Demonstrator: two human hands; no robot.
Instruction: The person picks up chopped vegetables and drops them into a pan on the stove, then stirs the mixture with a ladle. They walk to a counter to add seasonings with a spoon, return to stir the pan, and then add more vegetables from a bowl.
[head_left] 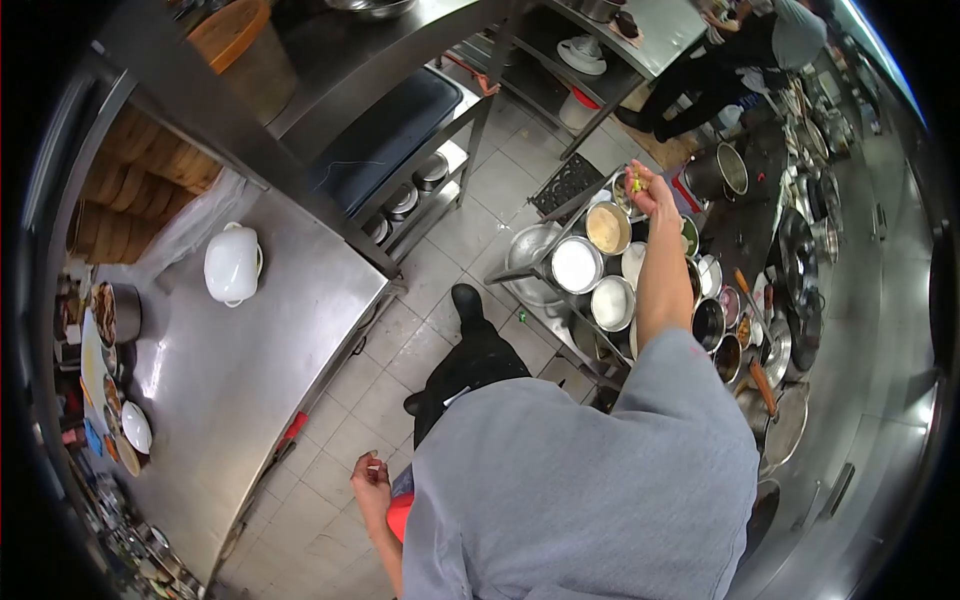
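Currently, the grey shirt fills the near field, with a red item at its left edge. Left hand: low at the person's left side, over the tiles, fingers curled; cannot tell whether they press together or hold anything. 1 black boot on the tiles ahead. Right arm extended forward above the pans; right hand at the far end of the group, fingers drawn together, pinching small yellow-green and pink bits. Bits located at the fingertips, just beside the tub of tan powder; exact material not resolved. Nearer than that tub: 2 tubs of white contents, 1 fuller and 1 lower. Right of the forearm: small pans with mixed contents, then a wok and wooden-handled tools. Left: steel table bearing a white pot, lid on; steamer baskets behind it. Beyond the right hand: a deep steel pot, upper right. Farthest: 1 other person in dark clothes and a pale head covering, standing apart from the right hand.
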